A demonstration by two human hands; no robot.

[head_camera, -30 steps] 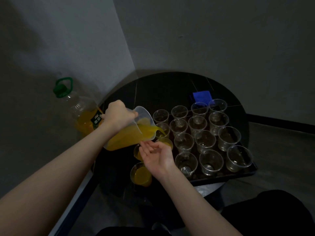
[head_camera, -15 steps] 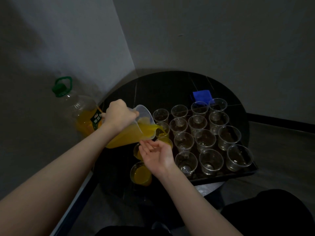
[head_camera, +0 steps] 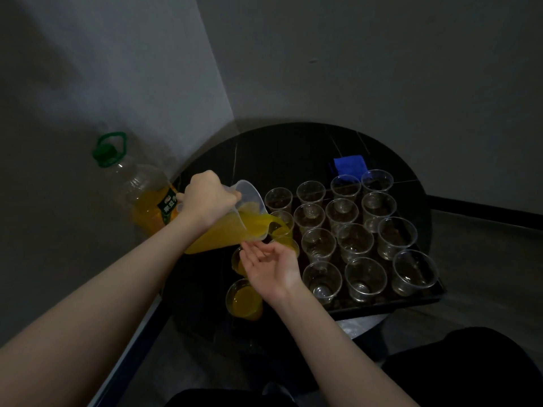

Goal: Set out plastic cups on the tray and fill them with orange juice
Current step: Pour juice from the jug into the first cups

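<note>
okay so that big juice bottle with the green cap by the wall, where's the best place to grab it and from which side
Probably the green loop handle at the top of the juice bottle, taken from above. The bottle stands roughly upright against the wall, its wide clear body is awkward for one hand, and the left hand with the pitcher blocks the table side.

You're looking at a dim, underexposed wide-angle view: walls grey and murky, straight lines bowed toward the edges, the black table point(head_camera: 293, 148) swallowing detail, focus soft throughout.

Dim room, grey walls point(head_camera: 352, 54) meeting in a corner, round black table point(head_camera: 279, 154), grey floor point(head_camera: 484, 259)
</note>
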